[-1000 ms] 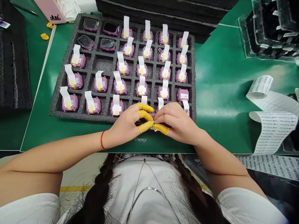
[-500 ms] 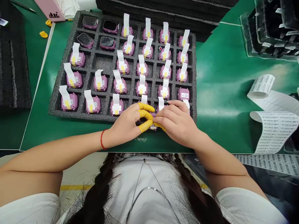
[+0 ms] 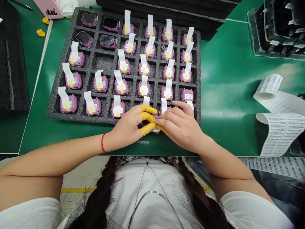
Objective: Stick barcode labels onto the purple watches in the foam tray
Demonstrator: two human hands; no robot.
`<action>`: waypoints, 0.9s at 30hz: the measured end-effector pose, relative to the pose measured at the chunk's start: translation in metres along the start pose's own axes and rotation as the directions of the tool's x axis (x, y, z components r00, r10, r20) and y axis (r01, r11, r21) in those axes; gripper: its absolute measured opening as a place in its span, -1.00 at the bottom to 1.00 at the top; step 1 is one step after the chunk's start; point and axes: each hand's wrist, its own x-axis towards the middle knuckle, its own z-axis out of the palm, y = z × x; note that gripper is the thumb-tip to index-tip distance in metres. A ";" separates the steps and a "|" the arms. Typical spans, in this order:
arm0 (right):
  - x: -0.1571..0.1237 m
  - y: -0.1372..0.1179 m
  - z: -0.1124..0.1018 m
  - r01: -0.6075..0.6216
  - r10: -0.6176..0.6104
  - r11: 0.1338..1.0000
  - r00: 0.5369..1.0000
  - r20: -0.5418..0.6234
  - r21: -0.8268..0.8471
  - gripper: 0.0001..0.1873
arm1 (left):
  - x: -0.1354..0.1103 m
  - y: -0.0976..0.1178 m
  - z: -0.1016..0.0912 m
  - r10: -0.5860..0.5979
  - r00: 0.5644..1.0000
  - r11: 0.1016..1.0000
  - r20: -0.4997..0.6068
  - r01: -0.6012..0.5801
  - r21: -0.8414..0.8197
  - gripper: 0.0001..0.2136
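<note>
My left hand (image 3: 133, 122), with yellow finger cots on its thumb and two fingers, is closed on a purple watch body (image 3: 156, 129) at the front edge of the foam tray (image 3: 69, 118). My right hand (image 3: 182, 124), a yellow cot on its thumb, pinches the same watch body from the other side. Fingers cover most of the piece; a bit of white label shows below them. Around the hands, the tray's pockets hold purple watch bodies (image 3: 93, 106), most lying back up with white paper strips (image 3: 88, 99) and yellow tabs.
Rolls of printed barcode labels (image 3: 277, 130) lie at the right. Clear plastic trays (image 3: 274, 35) are stacked at the back right. Black foam stacks stand behind the tray (image 3: 166, 16) and at the left (image 3: 13, 63). A pink box (image 3: 49, 8) is at the back left.
The view has shifted slightly, so the tray appears a little further left and up. Both hands keep nearly the same pose on the watch body.
</note>
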 end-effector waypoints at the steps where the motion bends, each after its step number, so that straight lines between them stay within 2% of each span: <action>1: 0.000 0.000 0.001 0.000 0.000 1.000 1.000 -0.005 -0.001 -0.91 | 0.000 0.000 0.000 -0.004 1.000 1.000 0.001 0.004 -0.005 -0.93; 10: 0.002 -0.002 -0.002 0.070 -0.075 0.993 0.996 -0.043 -0.092 -0.78 | -0.001 0.001 -0.002 -0.001 1.000 0.999 0.004 0.001 -0.034 -0.92; 14: 0.003 -0.003 -0.002 0.133 -0.142 0.980 0.988 -0.054 -0.150 -0.78 | -0.001 0.000 -0.002 0.002 1.000 1.000 -0.004 -0.003 -0.031 -0.94; 16: 0.003 -0.002 -0.004 0.142 -0.149 0.982 0.988 -0.048 -0.127 -0.79 | -0.001 0.000 -0.002 0.003 1.000 1.000 -0.001 -0.003 -0.023 -0.94; 18: 0.002 0.000 -0.008 0.082 -0.083 0.996 0.995 -0.054 -0.022 -0.83 | -0.002 0.000 -0.001 0.016 1.000 1.000 0.000 -0.016 -0.014 -0.95; 20: 0.001 0.005 -0.013 -0.072 0.087 0.980 0.994 -0.072 0.184 -0.89 | -0.002 -0.001 -0.001 0.031 1.000 1.000 -0.003 -0.031 -0.004 -0.95; 21: 0.001 0.007 -0.015 -0.181 0.213 0.933 0.975 -0.069 0.311 -0.91 | -0.003 -0.001 -0.001 0.041 0.999 0.999 -0.004 -0.041 0.005 -0.94; 22: 0.000 0.010 -0.017 -0.292 0.344 0.850 0.938 -0.043 0.439 -0.92 | -0.003 -0.002 -0.001 0.059 0.998 0.998 -0.006 -0.058 0.015 -0.94; 24: 0.000 0.015 -0.016 -0.469 0.547 0.607 0.832 0.090 0.641 -0.85 | -0.004 -0.003 -0.001 0.110 0.994 0.993 -0.009 -0.110 0.038 -0.91; 26: 0.001 0.019 -0.012 -0.571 0.635 0.361 0.730 0.254 0.737 -0.75 | -0.005 -0.004 -0.001 0.166 0.986 0.985 0.000 -0.165 0.057 -0.86; 27: 0.001 0.020 -0.009 -0.598 0.646 0.267 0.693 0.320 0.756 -0.71 | -0.006 -0.004 -0.002 0.185 0.983 0.981 0.009 -0.185 0.065 -0.82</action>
